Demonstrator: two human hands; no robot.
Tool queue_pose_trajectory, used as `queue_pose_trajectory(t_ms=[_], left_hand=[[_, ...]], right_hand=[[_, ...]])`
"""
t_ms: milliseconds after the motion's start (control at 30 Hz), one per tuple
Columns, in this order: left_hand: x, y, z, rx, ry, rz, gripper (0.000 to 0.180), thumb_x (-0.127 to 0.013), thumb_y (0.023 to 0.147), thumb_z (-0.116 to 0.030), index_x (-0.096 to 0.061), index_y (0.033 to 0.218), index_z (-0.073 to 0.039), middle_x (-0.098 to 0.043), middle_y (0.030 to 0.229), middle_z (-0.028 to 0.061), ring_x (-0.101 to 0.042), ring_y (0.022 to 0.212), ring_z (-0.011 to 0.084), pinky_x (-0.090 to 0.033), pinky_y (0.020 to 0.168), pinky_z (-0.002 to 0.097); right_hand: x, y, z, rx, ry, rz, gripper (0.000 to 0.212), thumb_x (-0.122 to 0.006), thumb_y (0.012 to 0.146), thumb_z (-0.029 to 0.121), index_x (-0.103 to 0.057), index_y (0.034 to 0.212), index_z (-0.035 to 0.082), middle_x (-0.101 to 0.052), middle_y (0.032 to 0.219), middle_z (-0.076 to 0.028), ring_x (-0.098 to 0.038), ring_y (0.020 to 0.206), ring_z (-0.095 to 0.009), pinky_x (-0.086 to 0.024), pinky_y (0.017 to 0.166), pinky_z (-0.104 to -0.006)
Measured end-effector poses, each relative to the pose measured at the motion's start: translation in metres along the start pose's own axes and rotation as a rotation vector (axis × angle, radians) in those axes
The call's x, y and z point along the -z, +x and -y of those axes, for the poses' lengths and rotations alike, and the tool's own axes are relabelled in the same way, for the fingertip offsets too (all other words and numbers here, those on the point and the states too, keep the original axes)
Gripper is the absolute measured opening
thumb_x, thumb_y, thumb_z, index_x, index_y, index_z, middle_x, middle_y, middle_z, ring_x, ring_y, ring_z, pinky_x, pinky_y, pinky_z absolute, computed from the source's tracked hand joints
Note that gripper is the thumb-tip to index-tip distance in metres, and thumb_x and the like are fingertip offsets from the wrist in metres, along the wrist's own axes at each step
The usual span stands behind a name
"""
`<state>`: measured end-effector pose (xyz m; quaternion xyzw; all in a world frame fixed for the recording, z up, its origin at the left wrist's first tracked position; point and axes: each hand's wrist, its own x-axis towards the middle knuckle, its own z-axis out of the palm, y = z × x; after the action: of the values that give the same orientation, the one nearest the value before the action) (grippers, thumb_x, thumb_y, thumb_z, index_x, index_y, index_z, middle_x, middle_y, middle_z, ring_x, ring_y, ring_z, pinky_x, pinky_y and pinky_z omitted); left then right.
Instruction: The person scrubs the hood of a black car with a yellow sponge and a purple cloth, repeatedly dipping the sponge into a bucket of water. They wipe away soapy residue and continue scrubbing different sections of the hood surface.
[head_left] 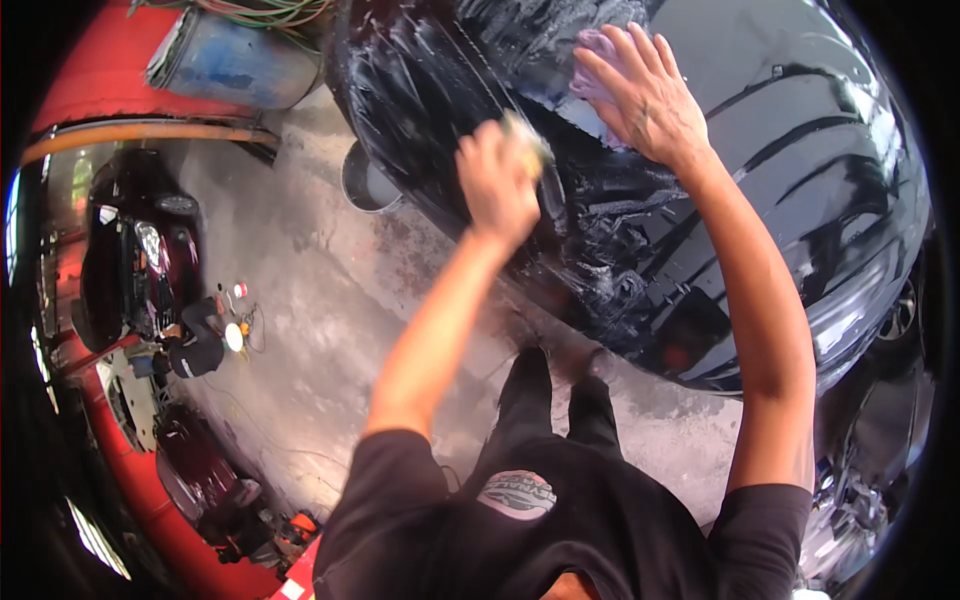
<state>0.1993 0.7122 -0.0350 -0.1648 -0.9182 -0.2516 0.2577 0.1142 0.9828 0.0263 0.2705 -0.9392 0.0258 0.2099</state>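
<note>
Black and glossy, the car curves in front of you, and both of your hands work against its body. Your left hand is closed around a pale yellow pad, which may be a sponge; blur hides its exact shape. You have it over the near part of the car, toward the left edge. Your right hand holds a purple cloth on the car, farther from you and to the right of the pad. Its fingers are extended and a little apart over the cloth, probably so that the pressure is spread and the cloth does not slip. Two separate places on the car likely keep your arms from crossing.

The cloth looks soft and bunched, with folds coming out beside your fingers. A whitish film lies in streaks on the car, thin and wet-looking, while the right part of the car reflects light like a smooth mirror. A round grey bucket is beside the car's left edge, perhaps placed there for easy reach. Beyond it, farther left of the car, lies a scuffed blue barrel, on its side as it seems. The concrete floor left of the car is rough and stained.
</note>
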Motion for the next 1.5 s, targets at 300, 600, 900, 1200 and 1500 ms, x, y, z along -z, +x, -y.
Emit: queue_pose_trajectory(t_ms=[300, 600, 900, 1200, 1500], left_hand=[[-0.022, 0.041, -0.021, 0.091, 0.076, -0.053, 0.047, -0.079, 0.097, -0.023, -0.073, 0.14, -0.005, -0.067, 0.132, 0.0231, -0.062, 0.114, 0.0464, -0.05, 0.102, 0.0573], [-0.013, 0.148, 0.059, 0.167, 0.124, -0.149, 0.03, -0.08, 0.095, -0.019, -0.075, 0.121, -0.004, -0.072, 0.122, 0.0204, -0.066, 0.116, 0.0452, -0.052, 0.101, 0.0575], [-0.014, -0.071, -0.079, 0.011, -0.05, -0.004, 0.044, -0.081, 0.094, -0.018, -0.075, 0.136, -0.005, -0.065, 0.142, 0.0203, -0.06, 0.12, 0.0455, -0.048, 0.103, 0.0555], [-0.022, 0.143, 0.044, 0.217, 0.147, -0.167, 0.033, -0.081, 0.097, -0.021, -0.074, 0.125, -0.006, -0.074, 0.123, 0.0189, -0.066, 0.117, 0.0442, -0.051, 0.103, 0.0568], [-0.029, 0.058, -0.019, -0.042, 0.042, -0.036, 0.05, -0.075, 0.093, -0.015, -0.07, 0.142, -0.006, -0.067, 0.128, 0.021, -0.062, 0.113, 0.0479, -0.05, 0.097, 0.0586]], right_hand=[[-0.012, -0.002, -0.018, -0.155, 0.015, -0.223, 0.059, -0.076, 0.103, 0.026, -0.062, 0.159, 0.018, -0.054, 0.165, -0.021, -0.048, 0.155, -0.05, -0.038, 0.131, -0.0632], [0.043, 0.009, -0.008, 0.067, 0.152, -0.07, 0.059, -0.077, 0.099, 0.031, -0.063, 0.151, 0.008, -0.056, 0.159, -0.023, -0.047, 0.152, -0.049, -0.04, 0.128, -0.0563], [0.029, -0.044, -0.069, 0.035, 0.001, -0.013, 0.064, -0.071, 0.108, 0.035, -0.054, 0.169, 0.023, -0.047, 0.175, -0.016, -0.041, 0.164, -0.043, -0.032, 0.136, -0.0617], [0.027, -0.032, -0.052, -0.039, -0.048, -0.049, 0.066, -0.07, 0.11, 0.038, -0.05, 0.172, 0.024, -0.046, 0.176, -0.015, -0.04, 0.165, -0.043, -0.032, 0.137, -0.0614], [0.026, -0.043, -0.064, -0.078, -0.054, -0.017, 0.065, -0.068, 0.11, 0.04, -0.052, 0.172, 0.027, -0.045, 0.178, -0.015, -0.04, 0.166, -0.044, -0.03, 0.138, -0.0607]])
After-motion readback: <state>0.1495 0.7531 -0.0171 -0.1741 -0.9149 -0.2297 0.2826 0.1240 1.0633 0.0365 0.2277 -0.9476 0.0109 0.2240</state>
